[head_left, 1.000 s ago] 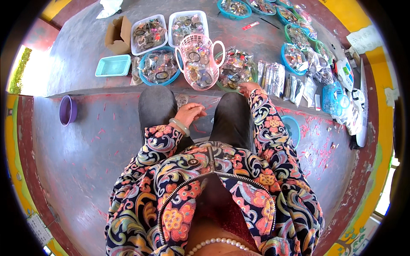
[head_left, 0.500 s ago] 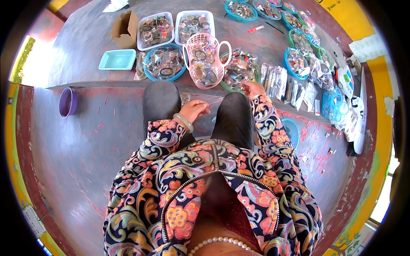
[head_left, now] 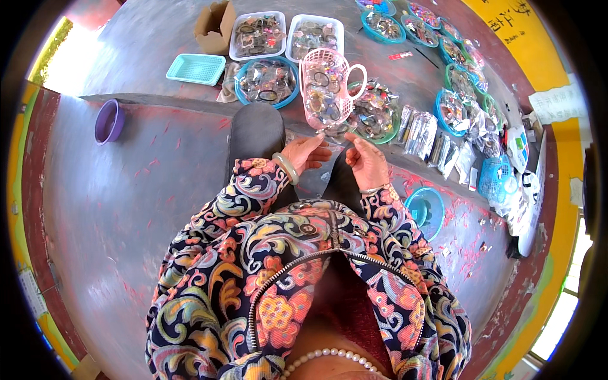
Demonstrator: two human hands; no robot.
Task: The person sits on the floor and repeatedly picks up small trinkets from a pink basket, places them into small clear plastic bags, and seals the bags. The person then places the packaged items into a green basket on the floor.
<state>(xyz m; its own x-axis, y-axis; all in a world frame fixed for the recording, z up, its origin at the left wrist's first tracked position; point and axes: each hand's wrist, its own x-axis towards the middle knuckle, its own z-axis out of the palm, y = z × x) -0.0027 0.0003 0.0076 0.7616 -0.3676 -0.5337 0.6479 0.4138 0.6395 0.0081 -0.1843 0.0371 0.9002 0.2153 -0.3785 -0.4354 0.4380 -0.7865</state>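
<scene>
My two hands face each other above my knees, just in front of the pink plastic basket (head_left: pixel 327 118). My left hand (head_left: pixel 305 154), with a pale bangle on the wrist, has its fingers bent and its thumb raised. My right hand (head_left: pixel 368 163) pinches with thumb and forefinger. Something small and thin spans the gap between the fingertips; its kind is too small to make out. Beyond my right hand stands a green basket (head_left: pixel 394 126) of small bagged trinkets. The pink basket holds bagged items with dark rings.
Along the raised ledge stand a blue basket (head_left: pixel 296 88), white trays (head_left: pixel 342 38), a turquoise tray (head_left: pixel 196 68), a cardboard box (head_left: pixel 215 26) and bundled clear packets (head_left: pixel 419 134). A purple tub (head_left: pixel 109 122) is at left, a teal basin (head_left: pixel 425 212) by my right forearm.
My right hand has left the green basket and come in toward my left hand. My left hand has risen toward the pink basket. The whole view has shifted slightly.
</scene>
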